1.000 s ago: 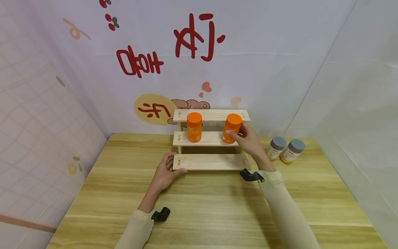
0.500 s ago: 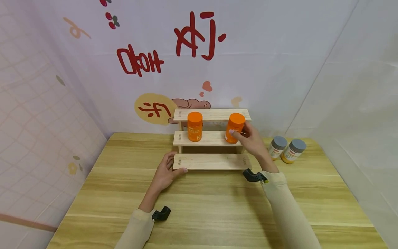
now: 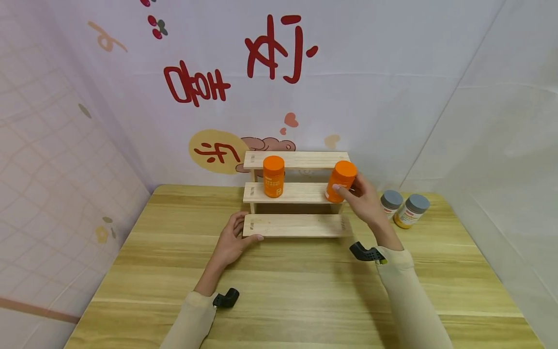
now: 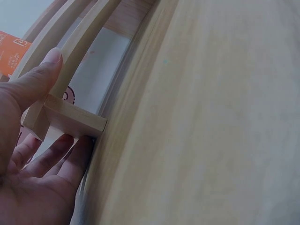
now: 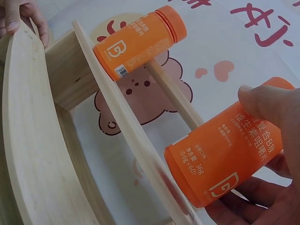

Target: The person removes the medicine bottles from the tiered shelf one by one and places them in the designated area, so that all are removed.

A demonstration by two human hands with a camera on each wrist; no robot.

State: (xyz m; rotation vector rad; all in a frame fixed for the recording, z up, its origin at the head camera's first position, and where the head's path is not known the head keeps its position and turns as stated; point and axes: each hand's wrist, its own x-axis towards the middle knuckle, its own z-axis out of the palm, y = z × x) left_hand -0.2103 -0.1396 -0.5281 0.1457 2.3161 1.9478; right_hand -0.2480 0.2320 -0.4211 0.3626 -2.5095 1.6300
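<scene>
A three-tier wooden display rack (image 3: 296,226) stands at the table's back. My left hand (image 3: 231,242) grips the left end of its lowest plank; in the left wrist view the thumb (image 4: 44,77) lies over the plank and the fingers bend around the end. My right hand (image 3: 364,203) holds an orange pill bottle (image 3: 341,182) at the right end of the middle tier, thumb in front and fingers behind. That bottle leans slightly; whether its base touches the plank I cannot tell. Another orange bottle (image 5: 136,42) stands at the left of the middle tier.
Two grey-capped bottles (image 3: 411,212) stand on the wooden table (image 3: 279,291) right of the rack, one partly behind my right hand. A printed white cloth (image 3: 370,97) hangs close behind the rack, and more cloth closes off both sides.
My right hand has moved the orange bottle rightward along the middle tier, toward its right end. It now covers part of a grey-capped bottle. The left hand keeps its place on the rack.
</scene>
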